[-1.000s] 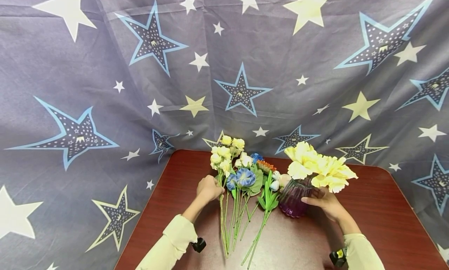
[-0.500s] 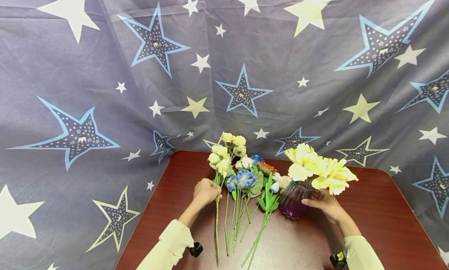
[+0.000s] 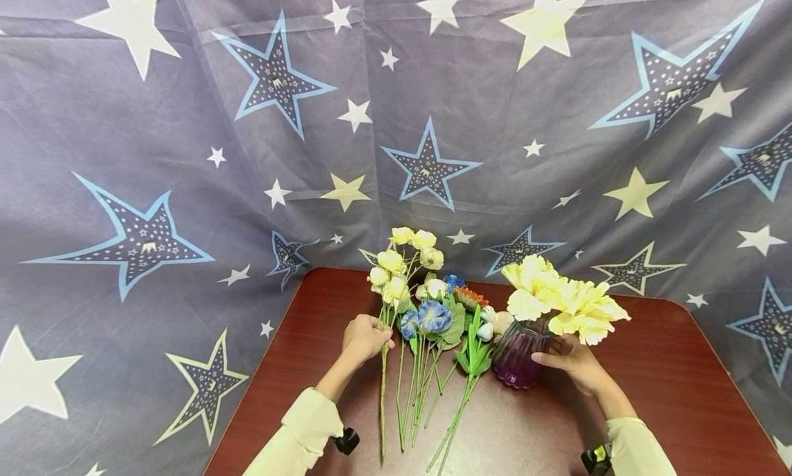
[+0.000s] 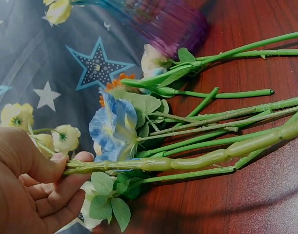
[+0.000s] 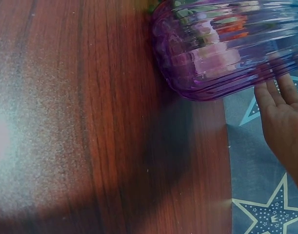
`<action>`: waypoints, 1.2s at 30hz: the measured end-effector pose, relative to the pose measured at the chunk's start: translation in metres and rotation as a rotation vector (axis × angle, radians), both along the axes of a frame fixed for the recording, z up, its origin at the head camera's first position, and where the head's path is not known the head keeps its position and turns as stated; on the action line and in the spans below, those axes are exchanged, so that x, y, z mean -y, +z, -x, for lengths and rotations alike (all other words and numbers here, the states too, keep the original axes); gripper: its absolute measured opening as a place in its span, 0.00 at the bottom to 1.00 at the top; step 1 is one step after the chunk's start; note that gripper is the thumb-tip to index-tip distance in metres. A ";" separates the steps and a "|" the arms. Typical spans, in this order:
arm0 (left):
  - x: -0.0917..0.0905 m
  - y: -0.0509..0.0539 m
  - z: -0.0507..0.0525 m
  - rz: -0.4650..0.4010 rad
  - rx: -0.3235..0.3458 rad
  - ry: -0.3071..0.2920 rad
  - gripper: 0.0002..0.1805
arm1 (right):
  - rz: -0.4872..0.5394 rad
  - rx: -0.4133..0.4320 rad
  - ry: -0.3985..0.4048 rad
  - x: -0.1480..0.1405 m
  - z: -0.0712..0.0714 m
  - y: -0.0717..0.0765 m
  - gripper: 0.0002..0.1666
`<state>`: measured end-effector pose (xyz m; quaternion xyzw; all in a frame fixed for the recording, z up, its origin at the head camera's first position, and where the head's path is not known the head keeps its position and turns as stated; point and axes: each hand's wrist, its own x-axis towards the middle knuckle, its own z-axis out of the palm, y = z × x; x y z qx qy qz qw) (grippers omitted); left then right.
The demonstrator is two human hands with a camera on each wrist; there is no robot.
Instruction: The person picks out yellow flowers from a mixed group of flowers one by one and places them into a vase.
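My left hand (image 3: 364,338) pinches the green stem (image 3: 383,400) of a spray of pale yellow flowers (image 3: 394,276) at the left of the bunch. In the left wrist view, thumb and fingers close round that thick stem (image 4: 197,160), just above other stems. On the right, my right hand (image 3: 575,362) holds the side of a purple ribbed glass vase (image 3: 522,359) with large yellow blooms (image 3: 557,294) at its mouth. The right wrist view shows fingers of the hand (image 5: 285,112) against the glass (image 5: 207,53); its thumb is not clearly seen there.
Between the hands lie blue flowers (image 3: 434,316), an orange flower (image 3: 470,297), and white buds with green leaves (image 3: 475,352). The red-brown table (image 3: 668,380) meets a grey star-printed cloth (image 3: 309,187) behind it.
My left hand has shifted slightly left with the yellow spray, its stem now apart from the other stems. My right hand and the vase look nearly unmoved.
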<state>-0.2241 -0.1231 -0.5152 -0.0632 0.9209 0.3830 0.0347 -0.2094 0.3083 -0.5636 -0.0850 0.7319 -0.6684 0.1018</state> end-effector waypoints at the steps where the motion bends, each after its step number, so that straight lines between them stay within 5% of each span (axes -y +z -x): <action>1: 0.000 0.000 0.000 -0.008 -0.004 -0.004 0.10 | -0.004 0.006 -0.005 0.000 0.000 0.000 0.17; 9: -0.002 -0.004 -0.001 -0.052 -0.083 -0.084 0.09 | -0.056 0.038 -0.061 0.002 -0.001 0.003 0.28; 19: -0.010 -0.009 0.006 -0.105 -0.116 -0.104 0.09 | -0.147 0.060 -0.068 0.004 -0.002 0.004 0.37; 36: -0.013 -0.012 0.007 -0.164 -0.143 -0.099 0.08 | -0.097 0.040 -0.063 0.002 -0.001 0.002 0.30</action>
